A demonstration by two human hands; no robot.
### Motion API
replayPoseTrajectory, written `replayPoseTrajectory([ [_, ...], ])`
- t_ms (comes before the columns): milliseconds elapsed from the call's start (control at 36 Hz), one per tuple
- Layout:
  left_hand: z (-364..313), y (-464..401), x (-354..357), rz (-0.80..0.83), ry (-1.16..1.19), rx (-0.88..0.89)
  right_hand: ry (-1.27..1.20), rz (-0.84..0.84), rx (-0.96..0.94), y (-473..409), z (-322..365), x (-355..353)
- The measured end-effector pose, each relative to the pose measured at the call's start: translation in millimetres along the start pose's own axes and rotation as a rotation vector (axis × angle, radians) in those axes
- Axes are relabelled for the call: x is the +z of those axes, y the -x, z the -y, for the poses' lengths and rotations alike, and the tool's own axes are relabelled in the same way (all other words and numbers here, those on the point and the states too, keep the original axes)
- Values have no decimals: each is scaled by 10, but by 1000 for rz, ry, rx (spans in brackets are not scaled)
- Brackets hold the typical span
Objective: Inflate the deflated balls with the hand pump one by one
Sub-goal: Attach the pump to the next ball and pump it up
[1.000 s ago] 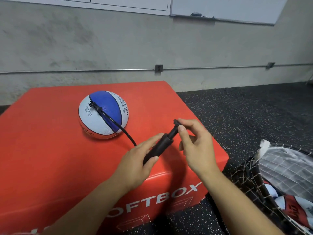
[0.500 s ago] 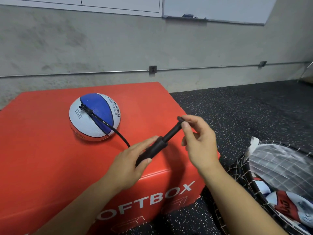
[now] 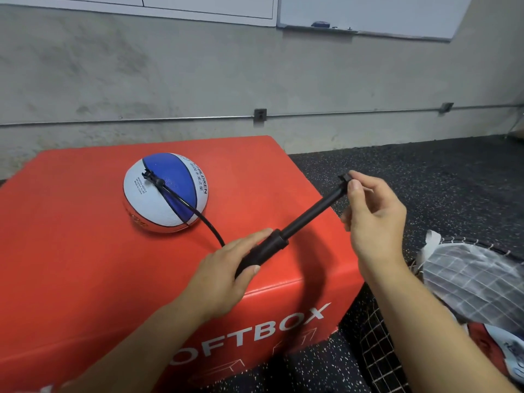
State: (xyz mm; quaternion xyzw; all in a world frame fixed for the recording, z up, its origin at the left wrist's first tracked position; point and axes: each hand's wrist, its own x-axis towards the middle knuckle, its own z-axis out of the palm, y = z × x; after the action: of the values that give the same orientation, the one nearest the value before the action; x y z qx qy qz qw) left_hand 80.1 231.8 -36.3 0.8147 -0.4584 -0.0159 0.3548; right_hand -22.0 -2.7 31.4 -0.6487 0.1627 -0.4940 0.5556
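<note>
Concrete wall (image 3: 198, 75) with whiteboard (image 3: 368, 12) at top; red box (image 3: 71, 265) fills lower left on speckled floor (image 3: 425, 171). Ball (image 3: 166, 192), blue, white and red, sits on box at centre left, hose (image 3: 209, 228) plugged into its valve. Left hand (image 3: 226, 268) grips pump (image 3: 263, 251) barrel; right hand (image 3: 371, 214) pinches the extended rod's handle; net bag (image 3: 467, 293) at lower right.
</note>
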Motion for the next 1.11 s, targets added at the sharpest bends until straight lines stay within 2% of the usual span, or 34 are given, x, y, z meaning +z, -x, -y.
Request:
replayPoseTrajectory([
  [250, 56, 17, -26, -20, 60, -27, 72, 155, -51, 279, -47, 310],
  [639, 141, -1, -20, -35, 178, -61, 101, 326, -6, 588, -235, 588],
  [833, 129, -18, -17, -26, 170, -36, 144, 344, 8, 497, -190, 495],
  [1111, 55, -5, -16, -6, 60, 5, 46, 171, 34, 183, 48, 176],
])
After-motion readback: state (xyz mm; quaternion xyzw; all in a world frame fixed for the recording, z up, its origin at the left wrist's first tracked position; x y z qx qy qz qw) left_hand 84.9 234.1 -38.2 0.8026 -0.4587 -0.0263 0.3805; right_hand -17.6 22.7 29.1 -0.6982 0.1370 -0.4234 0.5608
